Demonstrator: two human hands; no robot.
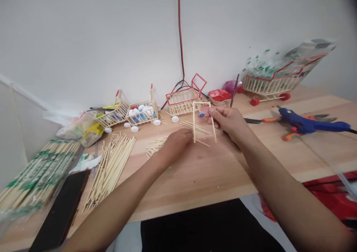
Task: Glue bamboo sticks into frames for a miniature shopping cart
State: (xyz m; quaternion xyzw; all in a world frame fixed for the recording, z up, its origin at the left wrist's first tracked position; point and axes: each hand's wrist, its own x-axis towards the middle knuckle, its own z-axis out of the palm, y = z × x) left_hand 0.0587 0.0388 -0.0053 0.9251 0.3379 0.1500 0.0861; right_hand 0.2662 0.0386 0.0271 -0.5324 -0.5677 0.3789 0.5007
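My right hand [227, 121] pinches a small frame of thin wooden sticks [203, 121] by its right leg and holds it upright above the wooden table [212, 170]. A little purple-blue piece [201, 114] sits by my fingertips. My left hand [174, 144] rests knuckles-up on the table just left of the frame. Its fingers curl down onto a cluster of short cut sticks [154, 146]; what they grip is hidden.
Long bamboo sticks [111, 166] and wrapped chopstick packs [33, 177] lie at the left beside a black phone [60, 213]. Small stick carts [184, 99], white bottle caps [139, 114] and a red dish [219, 95] line the wall. A blue glue gun [309, 123] and orange-handled scissors [290, 127] lie at the right.
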